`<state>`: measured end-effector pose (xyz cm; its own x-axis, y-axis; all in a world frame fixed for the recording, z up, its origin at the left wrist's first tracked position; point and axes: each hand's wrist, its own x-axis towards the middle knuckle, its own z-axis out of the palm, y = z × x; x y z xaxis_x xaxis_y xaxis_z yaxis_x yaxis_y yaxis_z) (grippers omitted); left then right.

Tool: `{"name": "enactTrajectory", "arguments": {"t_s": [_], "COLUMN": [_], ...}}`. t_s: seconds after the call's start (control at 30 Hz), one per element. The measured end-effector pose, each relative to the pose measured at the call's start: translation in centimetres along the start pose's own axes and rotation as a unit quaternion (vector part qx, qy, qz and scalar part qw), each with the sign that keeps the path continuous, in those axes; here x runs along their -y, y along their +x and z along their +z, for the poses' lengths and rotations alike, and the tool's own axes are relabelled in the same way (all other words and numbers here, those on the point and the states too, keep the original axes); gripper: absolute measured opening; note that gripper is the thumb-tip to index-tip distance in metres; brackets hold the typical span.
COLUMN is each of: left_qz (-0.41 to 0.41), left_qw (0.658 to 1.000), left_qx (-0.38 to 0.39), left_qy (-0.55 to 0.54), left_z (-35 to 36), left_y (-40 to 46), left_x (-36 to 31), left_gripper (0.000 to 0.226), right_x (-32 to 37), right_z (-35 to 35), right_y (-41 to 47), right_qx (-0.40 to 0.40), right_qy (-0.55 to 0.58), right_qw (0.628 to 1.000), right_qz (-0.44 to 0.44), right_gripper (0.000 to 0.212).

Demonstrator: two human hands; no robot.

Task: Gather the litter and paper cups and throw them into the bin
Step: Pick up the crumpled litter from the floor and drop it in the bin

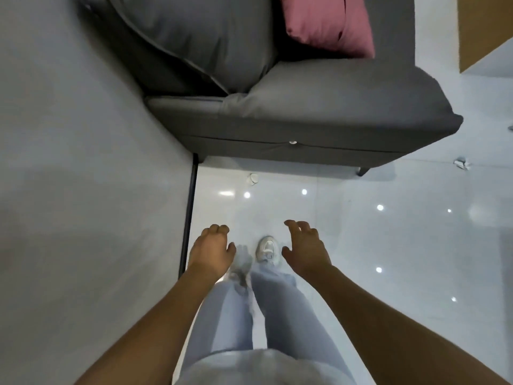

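Fingers empty, paper cup well beyond

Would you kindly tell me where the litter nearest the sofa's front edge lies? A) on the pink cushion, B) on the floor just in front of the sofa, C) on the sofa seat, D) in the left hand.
B: the small white litter lies on the floor just before the sofa.
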<state>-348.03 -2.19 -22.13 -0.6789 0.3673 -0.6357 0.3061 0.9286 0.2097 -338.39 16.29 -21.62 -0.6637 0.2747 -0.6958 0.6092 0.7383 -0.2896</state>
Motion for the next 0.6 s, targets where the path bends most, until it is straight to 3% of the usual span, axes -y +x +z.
{"name": "enactTrajectory", "arguments": {"t_s": [0.27,0.6], "left_qz": [-0.002,0.031], "left_qw": [0.999,0.996], "left_qx": [-0.021,-0.063], "left_qy": [-0.033,-0.046], "left_z": [6.3,19.6], "left_y": [16.3,34.3], "left_x": [4.1,11.9], "left_gripper": [0.04,0.041], "right_x": [-1.8,-4.9], "right_z": [5.3,19.1], "right_y": [18.0,40.6], "right_qx": [0.029,0.027], "right_qy": [-0.063,-0.069], "right_qw": [0.998,0.997], "right_qz": [-0.006,-0.014], "right_gripper": [0.063,0.065]}}
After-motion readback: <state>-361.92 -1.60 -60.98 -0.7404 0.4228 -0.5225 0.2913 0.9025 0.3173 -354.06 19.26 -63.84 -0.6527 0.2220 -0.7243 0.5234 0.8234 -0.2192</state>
